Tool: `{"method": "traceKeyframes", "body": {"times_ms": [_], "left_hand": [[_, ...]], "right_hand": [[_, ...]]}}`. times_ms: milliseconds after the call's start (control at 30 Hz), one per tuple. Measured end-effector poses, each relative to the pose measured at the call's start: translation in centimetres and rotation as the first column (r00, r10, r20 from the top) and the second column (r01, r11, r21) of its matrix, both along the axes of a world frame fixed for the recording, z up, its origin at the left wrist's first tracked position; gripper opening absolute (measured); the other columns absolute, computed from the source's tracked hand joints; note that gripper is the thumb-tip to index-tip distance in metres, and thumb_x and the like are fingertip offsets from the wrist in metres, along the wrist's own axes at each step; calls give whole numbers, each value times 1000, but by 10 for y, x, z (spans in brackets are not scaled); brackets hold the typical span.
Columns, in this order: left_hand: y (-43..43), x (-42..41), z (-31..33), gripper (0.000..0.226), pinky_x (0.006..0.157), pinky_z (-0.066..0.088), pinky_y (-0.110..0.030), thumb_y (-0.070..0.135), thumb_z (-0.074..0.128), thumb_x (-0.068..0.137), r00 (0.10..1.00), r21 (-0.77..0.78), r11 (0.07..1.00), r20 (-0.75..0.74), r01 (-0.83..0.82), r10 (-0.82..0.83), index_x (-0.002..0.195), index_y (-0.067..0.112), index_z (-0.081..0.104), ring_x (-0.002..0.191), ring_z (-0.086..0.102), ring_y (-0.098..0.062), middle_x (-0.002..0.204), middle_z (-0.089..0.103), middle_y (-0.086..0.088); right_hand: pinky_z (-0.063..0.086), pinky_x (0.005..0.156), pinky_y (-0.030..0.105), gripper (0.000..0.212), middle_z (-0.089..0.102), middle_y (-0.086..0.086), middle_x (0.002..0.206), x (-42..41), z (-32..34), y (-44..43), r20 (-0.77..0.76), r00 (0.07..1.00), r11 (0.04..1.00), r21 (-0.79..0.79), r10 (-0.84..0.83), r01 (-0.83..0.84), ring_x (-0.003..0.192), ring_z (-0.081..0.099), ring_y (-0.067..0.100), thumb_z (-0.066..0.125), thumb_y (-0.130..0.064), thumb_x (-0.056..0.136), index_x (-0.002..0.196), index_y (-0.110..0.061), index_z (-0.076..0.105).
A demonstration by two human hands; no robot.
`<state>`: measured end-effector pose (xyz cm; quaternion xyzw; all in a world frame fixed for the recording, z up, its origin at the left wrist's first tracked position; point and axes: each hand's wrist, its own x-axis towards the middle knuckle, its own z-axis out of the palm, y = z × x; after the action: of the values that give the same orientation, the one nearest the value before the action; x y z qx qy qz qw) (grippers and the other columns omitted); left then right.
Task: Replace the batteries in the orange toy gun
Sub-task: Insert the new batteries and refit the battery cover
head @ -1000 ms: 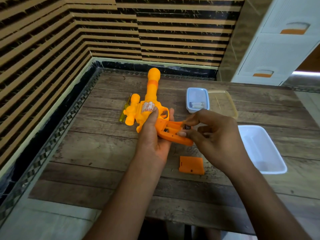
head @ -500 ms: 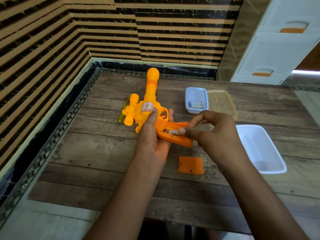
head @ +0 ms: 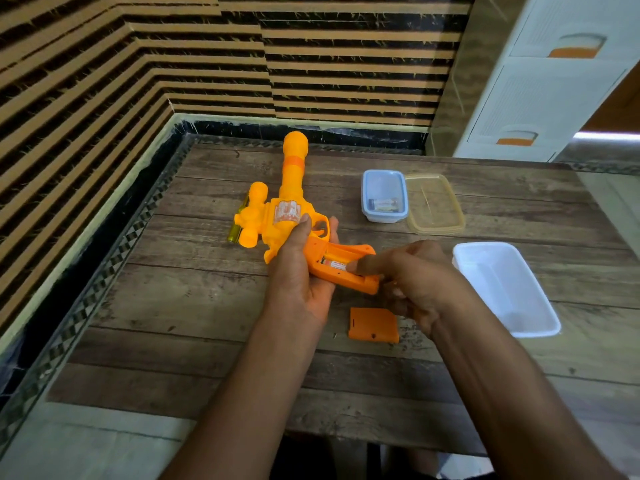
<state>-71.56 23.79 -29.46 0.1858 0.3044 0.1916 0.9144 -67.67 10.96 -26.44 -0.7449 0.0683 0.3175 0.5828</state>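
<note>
We see the orange toy gun (head: 287,216) held just above the wooden table (head: 173,306), its barrel pointing to 12 o'clock and its grip slanting off toward 4 o'clock. The left hand (head: 298,278) is wrapped round the gun where body meets grip, thumb on the sticker side and fingertips showing by the trigger guard. The battery slot in the grip lies open and facing up, with one battery (head: 334,265) seated in it. The right hand (head: 412,285) meets the grip from 3 o'clock: its forefinger is stretched out and presses down on that battery, while the other fingers fold in below the butt of the grip. So we find both hands together on the gun.

At 6 o'clock from the grip, the orange battery cover (head: 373,324) lies flat on the table, with a tiny screw (head: 334,335) just beside it at 9 o'clock. A yellow screwdriver (head: 237,226) lies at 9 o'clock from the gun, partly hidden behind it. At 1 o'clock from the gun stands a small blue box (head: 383,195) with batteries inside, and its clear lid (head: 434,204) touches it at 3 o'clock. A white tray (head: 502,289) sits at 3 o'clock from the right hand.
</note>
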Motion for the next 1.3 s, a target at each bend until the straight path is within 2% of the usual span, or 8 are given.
{"method": "traceKeyframes", "body": {"times_ms": [133,300,433,533,800,1033,1200,1300], "left_hand": [[-2,0,5,17,102,50,-66,14,65,99,1000,-20,1000,4,18,-18,115,19,64,112,72,-29,114,73,-12],[-7,-2,10,33,92,60,-54,14,67,98,999,-36,998,8,53,-52,130,15,60,108,74,-31,125,70,-19],[-6,-5,14,31,64,65,-45,14,67,98,998,-45,997,-9,60,-60,128,17,61,107,73,-31,109,73,-14],[-4,-4,15,23,50,61,-39,15,65,99,998,-34,998,-17,61,-62,121,17,63,112,71,-32,101,74,-13],[1,-4,11,25,60,65,-46,17,64,100,997,-7,997,-28,75,-75,125,16,62,107,74,-28,110,75,-14],[1,-5,11,34,68,64,-49,17,66,99,997,7,997,-30,74,-74,132,17,61,103,76,-26,117,75,-15],[1,-5,10,28,67,65,-47,17,66,98,995,-10,996,-31,90,-91,125,18,63,104,76,-27,114,76,-15],[0,-5,13,27,56,63,-43,16,68,96,997,-27,997,-28,76,-77,123,17,64,106,75,-30,108,76,-14]], "right_hand": [[31,44,24,34,44,-1,43,1,2,1,42,999,999,-33,4,-2,32,40,10,91,-20,68,86,-6,65],[34,47,26,35,51,-8,48,-1,2,-4,193,981,1000,0,-30,31,42,45,7,80,-42,86,70,-16,63],[29,50,28,22,56,6,73,6,8,-7,20,985,971,175,-169,163,60,41,15,48,-1,93,79,-9,64],[41,59,28,40,68,14,91,6,7,-12,138,988,967,252,-71,34,75,55,18,39,20,80,87,-4,70],[62,91,28,38,75,17,114,5,4,-17,360,929,905,417,-82,-82,108,76,19,58,27,88,114,2,69],[61,95,38,21,80,16,103,1,3,-13,354,921,895,447,-164,-13,107,76,24,59,19,89,94,6,74],[67,72,31,21,77,28,91,2,4,-9,162,939,826,536,-304,175,83,79,36,43,14,99,93,10,63],[48,47,24,23,77,21,82,5,2,-12,133,920,812,528,-369,250,60,67,22,40,10,101,93,1,59]]}}
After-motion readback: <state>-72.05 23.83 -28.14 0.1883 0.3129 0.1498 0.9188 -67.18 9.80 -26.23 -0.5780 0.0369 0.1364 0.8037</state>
